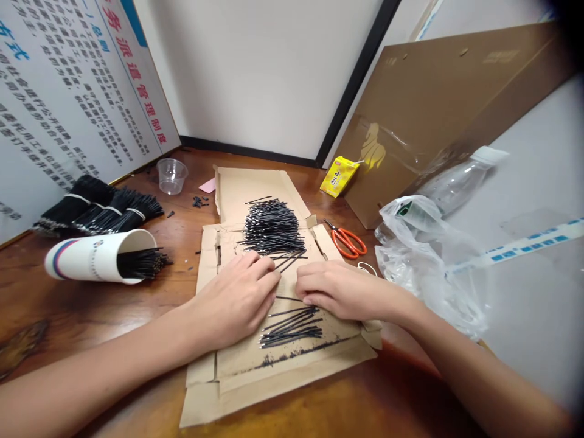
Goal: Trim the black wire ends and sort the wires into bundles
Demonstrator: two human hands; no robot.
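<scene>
A flattened cardboard sheet [255, 371] lies on the wooden table. A loose pile of thin black sticks [272, 228] rests on its far half. A small aligned row of the same sticks [292, 327] lies near its front edge. My left hand [237, 298] rests palm down on the cardboard, fingers bent and pressed together at the pile's near edge. My right hand [340, 291] lies beside it, fingers curled onto the cardboard just above the small row. Whether either hand holds sticks is hidden under the fingers.
A white paper cup [91, 257] lies on its side with sticks in it, left. Banded stick bundles [98, 210] and a clear plastic cup [172, 175] sit behind. Orange scissors [349, 240], a yellow box [338, 176], a plastic bag [424, 255], a bottle [460, 176] and a brown carton [456, 91] stand right.
</scene>
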